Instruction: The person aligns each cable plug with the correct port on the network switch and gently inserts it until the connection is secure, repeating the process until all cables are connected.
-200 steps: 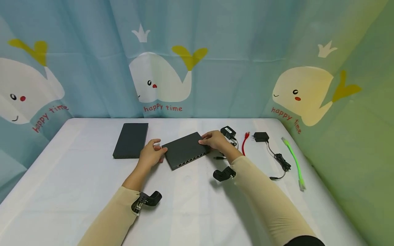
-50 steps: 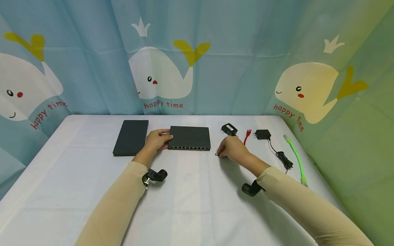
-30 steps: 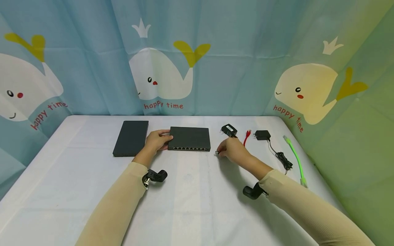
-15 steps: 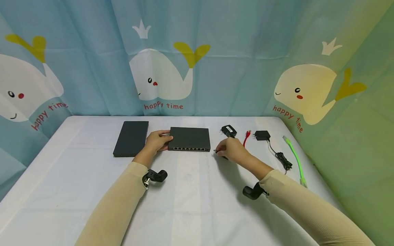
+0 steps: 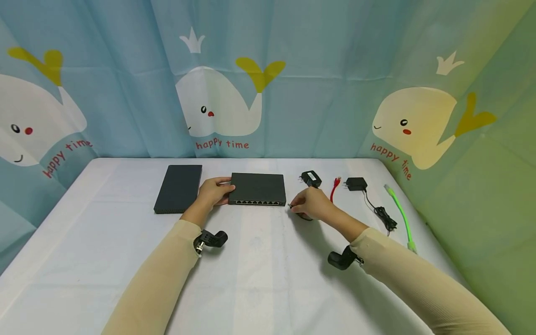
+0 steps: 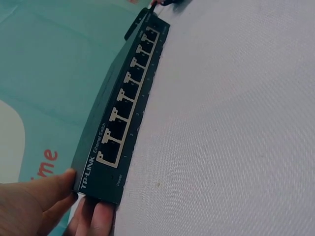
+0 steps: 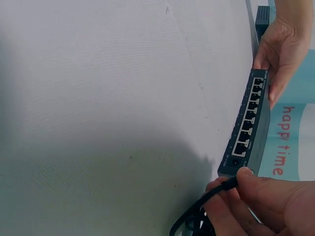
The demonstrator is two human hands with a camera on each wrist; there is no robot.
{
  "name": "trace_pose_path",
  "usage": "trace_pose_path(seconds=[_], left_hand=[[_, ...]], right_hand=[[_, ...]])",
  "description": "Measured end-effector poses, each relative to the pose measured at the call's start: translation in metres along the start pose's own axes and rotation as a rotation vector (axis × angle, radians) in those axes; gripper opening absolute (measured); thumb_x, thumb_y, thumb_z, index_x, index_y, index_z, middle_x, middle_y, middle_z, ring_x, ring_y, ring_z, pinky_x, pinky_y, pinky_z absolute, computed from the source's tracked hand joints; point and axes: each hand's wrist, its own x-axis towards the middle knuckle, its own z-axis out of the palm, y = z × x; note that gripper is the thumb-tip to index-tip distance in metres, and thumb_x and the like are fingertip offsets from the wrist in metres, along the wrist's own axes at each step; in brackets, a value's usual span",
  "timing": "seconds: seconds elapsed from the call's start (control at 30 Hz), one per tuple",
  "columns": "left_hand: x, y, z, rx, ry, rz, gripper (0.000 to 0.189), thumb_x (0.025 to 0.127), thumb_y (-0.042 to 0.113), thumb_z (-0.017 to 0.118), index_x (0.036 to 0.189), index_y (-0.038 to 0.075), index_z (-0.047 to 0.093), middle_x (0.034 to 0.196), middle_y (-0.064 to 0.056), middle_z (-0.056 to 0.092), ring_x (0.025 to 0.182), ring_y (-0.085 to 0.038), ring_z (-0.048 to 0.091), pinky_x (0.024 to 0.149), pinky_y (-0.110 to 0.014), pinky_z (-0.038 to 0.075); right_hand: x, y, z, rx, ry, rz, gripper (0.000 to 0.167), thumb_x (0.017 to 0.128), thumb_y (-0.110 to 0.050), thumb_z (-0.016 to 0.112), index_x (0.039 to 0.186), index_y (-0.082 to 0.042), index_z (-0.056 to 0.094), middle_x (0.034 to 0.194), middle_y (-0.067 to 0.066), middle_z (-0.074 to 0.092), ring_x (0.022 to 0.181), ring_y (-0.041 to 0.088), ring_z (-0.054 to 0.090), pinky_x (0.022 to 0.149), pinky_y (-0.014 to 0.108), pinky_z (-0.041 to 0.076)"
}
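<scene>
A black TP-LINK Ethernet switch (image 5: 257,187) lies flat on the white table, its row of ports facing the person. At its left end, my left hand (image 5: 212,191) grips it, thumb on top and fingers beneath, as the left wrist view shows on the switch casing (image 6: 101,179). Just off the switch's right front corner, my right hand (image 5: 311,203) pinches the power adapter's plug (image 7: 230,183) between thumb and fingers. The metal tip points toward the switch; in the right wrist view the thumb hides it. The round power socket (image 7: 235,162) is close by.
A second black box (image 5: 177,189) lies left of the left hand. Behind the right hand sits a black adapter (image 5: 311,178). Further right are a red cable (image 5: 335,188), another corded adapter (image 5: 356,184) and a green cable (image 5: 400,214). A whale-print curtain (image 5: 318,116) hangs behind.
Earlier both hands held the switch at an angle; now it lies square. The right hand let go of it, took the plug and has since moved slightly left, closer to the switch.
</scene>
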Motion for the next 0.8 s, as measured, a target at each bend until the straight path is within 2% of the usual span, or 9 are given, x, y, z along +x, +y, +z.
trace_pose_path(seconds=[0.37,0.53,0.67,0.8], left_hand=[[-0.0006,0.0005,0.0007,-0.014,0.011,-0.006,0.045,0.095,0.021,0.069,0.139,0.020,0.059,0.134,-0.011,0.061,0.109,-0.025,0.066,0.065,-0.021,0.059],[0.0005,0.0005,0.0010,-0.003,0.015,-0.008,0.045,0.094,0.020,0.069,0.138,0.020,0.060,0.133,-0.010,0.062,0.105,-0.023,0.066,0.062,-0.020,0.059],[0.0017,0.0007,0.0010,0.001,0.016,-0.013,0.044,0.094,0.020,0.069,0.137,0.020,0.060,0.133,-0.010,0.062,0.105,-0.022,0.066,0.061,-0.021,0.058],[0.0038,0.0012,0.0012,0.010,0.017,-0.020,0.044,0.094,0.020,0.070,0.137,0.020,0.061,0.134,-0.009,0.062,0.108,-0.024,0.065,0.061,-0.021,0.059]], right_hand=[[0.0052,-0.0007,0.0011,0.115,-0.069,0.079,0.013,0.085,-0.003,0.075,0.096,0.004,0.075,0.088,0.012,0.075,0.065,0.010,0.068,0.063,0.025,0.059],[0.0059,-0.0036,0.0018,0.106,-0.083,0.093,0.015,0.087,-0.003,0.073,0.100,0.005,0.074,0.092,0.013,0.075,0.068,0.009,0.067,0.064,0.024,0.059],[0.0058,-0.0069,0.0019,0.074,-0.084,0.095,0.013,0.087,-0.004,0.073,0.097,0.005,0.074,0.087,0.010,0.074,0.065,0.007,0.065,0.063,0.023,0.057],[0.0066,-0.0082,0.0026,0.094,-0.094,0.110,0.012,0.087,-0.003,0.073,0.095,0.005,0.073,0.082,0.008,0.073,0.064,0.007,0.065,0.062,0.023,0.057]])
